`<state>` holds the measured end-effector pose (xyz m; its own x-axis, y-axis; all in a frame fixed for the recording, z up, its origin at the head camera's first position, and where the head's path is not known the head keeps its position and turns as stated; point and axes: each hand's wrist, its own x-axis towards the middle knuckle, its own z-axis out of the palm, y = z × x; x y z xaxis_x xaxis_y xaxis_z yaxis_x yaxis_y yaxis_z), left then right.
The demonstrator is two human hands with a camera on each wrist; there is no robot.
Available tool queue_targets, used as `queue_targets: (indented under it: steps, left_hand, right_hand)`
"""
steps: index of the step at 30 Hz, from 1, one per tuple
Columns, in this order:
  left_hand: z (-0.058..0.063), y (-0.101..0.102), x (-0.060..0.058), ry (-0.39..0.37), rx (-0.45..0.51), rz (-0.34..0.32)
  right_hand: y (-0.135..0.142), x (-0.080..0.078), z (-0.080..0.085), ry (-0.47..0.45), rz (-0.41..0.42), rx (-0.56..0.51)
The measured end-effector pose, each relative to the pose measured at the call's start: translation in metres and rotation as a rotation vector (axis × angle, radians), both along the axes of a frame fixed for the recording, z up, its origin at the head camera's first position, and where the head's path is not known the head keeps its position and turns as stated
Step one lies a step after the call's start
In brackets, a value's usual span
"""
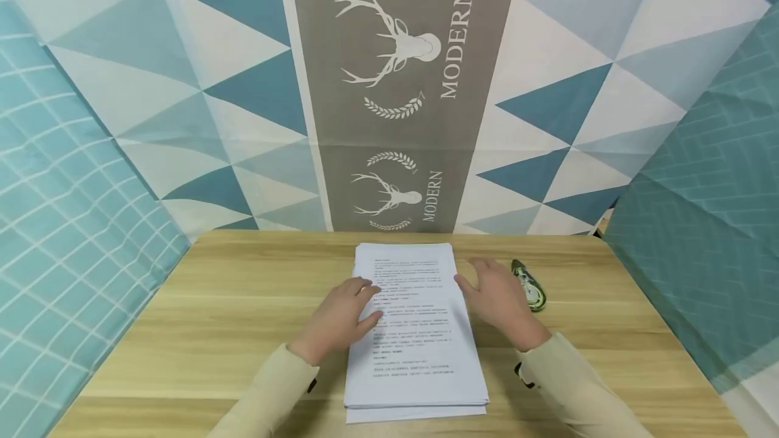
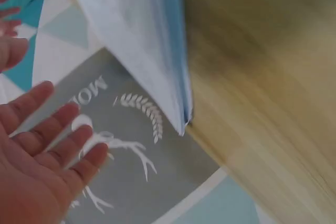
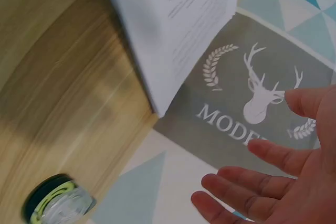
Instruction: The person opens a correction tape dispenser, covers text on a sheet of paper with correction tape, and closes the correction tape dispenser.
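A thick stack of printed paper lies on the table, with its lowest sheet sticking out a little at the near edge. In the head view my left hand is over the left side of the stack. My right hand is just off its right edge, with the thumb close to the paper. The left wrist view shows the left hand with fingers spread and nothing held. Likewise, the right hand is spread and holds nothing. Whether either hand touches the paper cannot be told.
A small green and black object with a clear part, possibly a correction tape, lies right of my right hand. The wooden table ends at a patterned cloth backdrop. Blue cloths hang at both sides.
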<state>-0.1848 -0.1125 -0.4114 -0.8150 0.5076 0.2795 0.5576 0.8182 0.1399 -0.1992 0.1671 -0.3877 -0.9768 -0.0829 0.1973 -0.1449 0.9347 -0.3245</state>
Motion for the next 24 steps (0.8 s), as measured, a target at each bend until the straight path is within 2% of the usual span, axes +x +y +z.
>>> queue_targets:
  steps: [5,15,19,24]
  left_hand:
    - [-0.005,-0.006,0.007,0.014,-0.068,-0.135]
    - [-0.019,-0.014,0.017,0.034,-0.209,-0.410]
    - [-0.028,-0.018,0.019,0.055,-0.215,-0.480]
    - [-0.034,-0.022,0.021,0.081,-0.222,-0.520]
  right_hand:
    - [0.010,0.002,-0.003,0.037,-0.005,-0.019]
    - [0.031,0.005,-0.013,0.045,-0.036,-0.016]
    - [0.037,0.006,-0.016,0.041,-0.042,-0.019]
    - [0.046,0.006,-0.018,0.011,-0.047,-0.039]
